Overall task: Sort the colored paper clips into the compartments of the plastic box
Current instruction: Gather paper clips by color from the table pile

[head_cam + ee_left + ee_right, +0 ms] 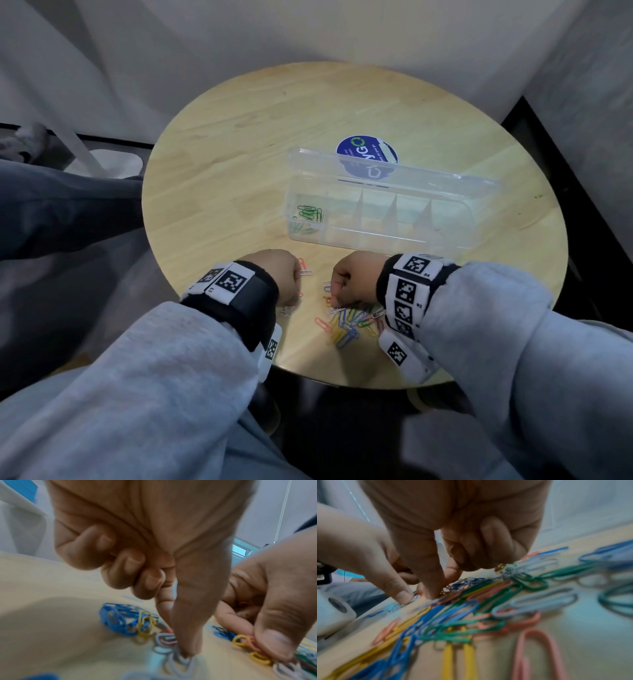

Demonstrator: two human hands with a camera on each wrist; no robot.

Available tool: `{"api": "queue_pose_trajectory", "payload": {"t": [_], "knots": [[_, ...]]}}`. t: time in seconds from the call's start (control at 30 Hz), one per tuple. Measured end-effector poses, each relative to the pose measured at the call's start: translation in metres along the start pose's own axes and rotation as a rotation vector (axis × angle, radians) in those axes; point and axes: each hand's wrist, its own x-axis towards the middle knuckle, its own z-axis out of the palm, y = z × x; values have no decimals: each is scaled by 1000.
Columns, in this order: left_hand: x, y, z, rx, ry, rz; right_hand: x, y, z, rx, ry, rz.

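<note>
A clear plastic box [445, 240] with its lid open stands mid-table; green clips [310, 214] lie in its leftmost compartment, and the other compartments look bare. A mixed pile of paper clips [349, 323] lies near the front edge. My left hand [297, 297] is at the pile's left, its thumb and forefinger pinching a white clip [180, 660] on the table, the other fingers curled. My right hand [337, 301] reaches down at the pile's far side and pinches an orange clip [252, 644] between thumb and finger. In the right wrist view its fingertips [435, 593] touch the pile.
The round wooden table [239, 137] has a blue round sticker [366, 152] behind the box. Loose red and white clips [304, 268] lie beside the left hand. A blue cluster [116, 619] sits left of the left thumb. The table's front edge is close to both wrists.
</note>
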Motion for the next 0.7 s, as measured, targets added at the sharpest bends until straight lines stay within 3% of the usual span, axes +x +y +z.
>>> {"api": "queue_pose_trajectory", "payload": {"t": [0.13,0.23,0.7], "knots": [[1,-1,0,-56,-36,-17,-4,13,-6,359,13,40],[2,-3,0,-115,-51,-22,-4,20,-7,498,-5,47],[7,-13,-18,-799,-4,36,-4,26,-4,609,74,117]]}}
